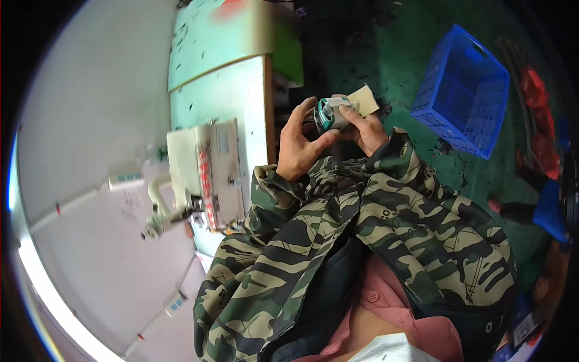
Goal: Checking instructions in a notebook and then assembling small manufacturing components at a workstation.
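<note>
Both of my hands are raised in front of my chest around one small object. My left hand (300, 143) cups a small round grey and teal part (329, 113) from the left and below. My right hand (367, 128) pinches the same part from the right, thumb on top. A tan piece of card (366, 99) sticks up behind my right fingers. Camouflage jacket sleeves cover both forearms.
A white sewing machine (208, 172) stands on a pale green worktable (226, 90) to my left. A blue plastic crate (464, 90) sits on the dark green floor at the upper right. Red and blue items (543, 199) lie at the right edge.
</note>
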`<state>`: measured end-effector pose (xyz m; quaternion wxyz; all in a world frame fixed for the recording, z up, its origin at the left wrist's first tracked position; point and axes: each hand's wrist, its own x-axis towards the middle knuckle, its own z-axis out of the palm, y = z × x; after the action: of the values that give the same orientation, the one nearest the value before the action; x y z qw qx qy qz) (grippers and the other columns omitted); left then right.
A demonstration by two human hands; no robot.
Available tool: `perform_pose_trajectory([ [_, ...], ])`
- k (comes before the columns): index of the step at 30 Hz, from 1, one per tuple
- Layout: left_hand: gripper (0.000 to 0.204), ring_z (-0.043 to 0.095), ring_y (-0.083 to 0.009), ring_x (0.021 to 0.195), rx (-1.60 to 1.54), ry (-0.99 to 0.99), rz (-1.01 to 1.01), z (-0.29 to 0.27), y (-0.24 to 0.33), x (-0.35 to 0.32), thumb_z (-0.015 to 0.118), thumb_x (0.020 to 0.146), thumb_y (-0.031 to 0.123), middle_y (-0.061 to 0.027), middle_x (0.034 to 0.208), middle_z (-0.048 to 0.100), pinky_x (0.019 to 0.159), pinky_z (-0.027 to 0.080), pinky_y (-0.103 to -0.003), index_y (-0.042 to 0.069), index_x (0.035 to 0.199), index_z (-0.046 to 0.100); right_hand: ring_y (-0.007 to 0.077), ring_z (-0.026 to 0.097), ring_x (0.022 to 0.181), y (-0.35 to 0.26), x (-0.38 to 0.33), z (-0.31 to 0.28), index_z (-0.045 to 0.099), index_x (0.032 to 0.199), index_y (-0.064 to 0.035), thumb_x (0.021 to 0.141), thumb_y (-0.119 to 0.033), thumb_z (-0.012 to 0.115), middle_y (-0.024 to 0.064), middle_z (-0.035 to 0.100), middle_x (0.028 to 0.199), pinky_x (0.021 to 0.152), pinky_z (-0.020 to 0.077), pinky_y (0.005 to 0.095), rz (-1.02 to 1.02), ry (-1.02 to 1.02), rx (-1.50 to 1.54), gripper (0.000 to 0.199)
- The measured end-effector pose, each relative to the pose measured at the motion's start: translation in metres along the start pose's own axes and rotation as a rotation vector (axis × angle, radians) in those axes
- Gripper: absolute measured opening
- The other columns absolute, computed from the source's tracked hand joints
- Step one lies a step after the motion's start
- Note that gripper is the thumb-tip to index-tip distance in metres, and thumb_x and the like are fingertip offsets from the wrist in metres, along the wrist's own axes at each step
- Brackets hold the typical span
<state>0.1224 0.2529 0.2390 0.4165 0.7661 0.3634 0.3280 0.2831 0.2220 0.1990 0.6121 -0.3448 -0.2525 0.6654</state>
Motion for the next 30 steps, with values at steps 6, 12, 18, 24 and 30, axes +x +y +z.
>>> perform_pose_trajectory([
  [6, 0.059, 0.059, -0.0233, 0.09, -0.113, -0.04, -0.114, 0.004, -0.02, 0.082, 0.075, 0.063, 0.014, -0.0158, 0.096, 0.06, 0.079, 0.045, -0.031, -0.001, 0.112, 0.045, 0.0163, 0.057, 0.086, -0.023, 0.07, -0.011, 0.052, 0.106, -0.0029, 0.086, -0.036, 0.054, 0.0075, 0.06, 0.092, 0.074, 0.0443, 0.0291, -0.135, -0.093, -0.551, 0.039],
  [12, 0.054, 0.06, -0.0302, 0.089, -0.003, -0.082, -0.16, 0.018, -0.026, 0.179, 0.074, 0.06, 0.011, -0.0182, 0.093, 0.06, 0.076, 0.046, -0.033, 0.0, 0.107, 0.049, 0.0196, 0.058, 0.088, -0.091, 0.12, -0.02, 0.044, 0.12, -0.0014, 0.087, -0.043, 0.049, 0.0104, 0.06, 0.095, 0.078, 0.0433, 0.0303, -0.114, 0.165, -0.722, 0.054],
  [18, 0.051, 0.052, -0.0403, 0.088, 0.115, -0.343, -0.012, 0.039, -0.035, 0.286, 0.07, 0.061, 0.01, -0.0204, 0.093, 0.054, 0.073, 0.043, -0.044, -0.001, 0.105, 0.046, 0.0229, 0.055, 0.098, -0.126, 0.175, -0.054, 0.048, 0.116, -0.0001, 0.09, -0.033, 0.047, 0.0141, 0.058, 0.103, 0.082, 0.0424, 0.032, -0.094, 0.376, -0.483, 0.042],
  [24, 0.046, 0.048, -0.0427, 0.089, 0.141, -0.426, 0.276, 0.113, -0.017, 0.432, 0.061, 0.064, 0.004, -0.023, 0.096, 0.051, 0.074, 0.042, -0.045, -0.001, 0.106, 0.043, 0.0343, 0.052, 0.101, -0.217, 0.239, -0.123, 0.046, 0.118, 0.0014, 0.087, -0.025, 0.051, 0.0221, 0.053, 0.107, 0.084, 0.042, 0.0362, -0.406, 0.68, -0.835, 0.041],
  [30, 0.045, 0.051, -0.0405, 0.088, 0.183, -0.494, 0.329, 0.192, -0.027, 0.629, 0.066, 0.066, 0.009, -0.0192, 0.095, 0.053, 0.073, 0.043, -0.043, 0.001, 0.105, 0.045, 0.033, 0.054, 0.097, -0.306, 0.377, -0.25, 0.045, 0.118, 0.0036, 0.087, -0.024, 0.049, 0.0222, 0.054, 0.105, 0.083, 0.042, 0.0359, -0.55, 0.797, -0.842, 0.042],
])
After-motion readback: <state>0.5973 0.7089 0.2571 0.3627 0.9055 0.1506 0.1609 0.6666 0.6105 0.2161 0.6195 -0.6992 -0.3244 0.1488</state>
